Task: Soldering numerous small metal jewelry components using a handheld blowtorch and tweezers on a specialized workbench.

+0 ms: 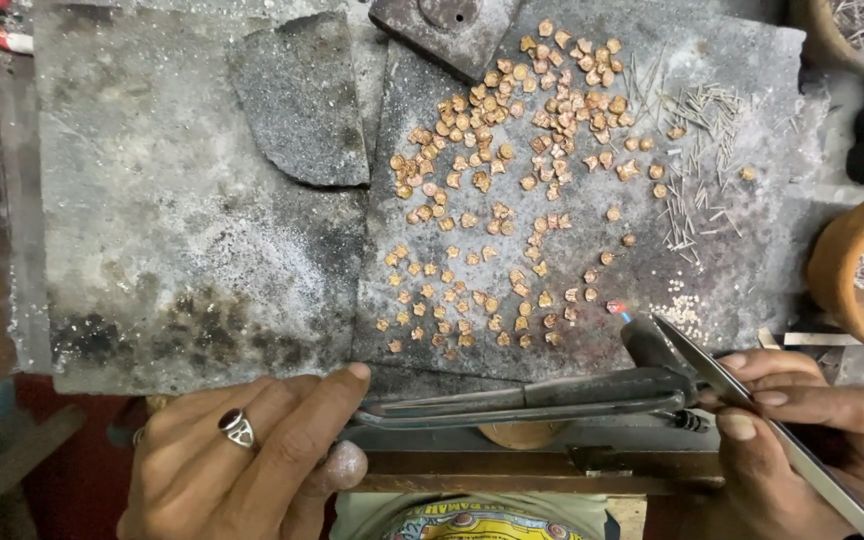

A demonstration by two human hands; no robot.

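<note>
Surface: scorched grey stone slab (182, 230) strewn with small copper-coloured metal pieces (512, 170).
Left hand (242, 460): curled around dark metal torch pipe (522, 400).
Right hand (802, 440): pinching long steel tweezers (752, 410).

A grey, scorched stone slab (182, 230) fills most of the view, pale with ash at its middle and blackened near its lower edge. A cracked slab fragment (302, 100) lies near its top edge. A wooden bench edge (512, 482) runs below the slab. Terracotta bowls (857, 275) stand off its right edge. Dull red ground (72, 490) shows at the lower left corner. The light is soft and even.
</note>
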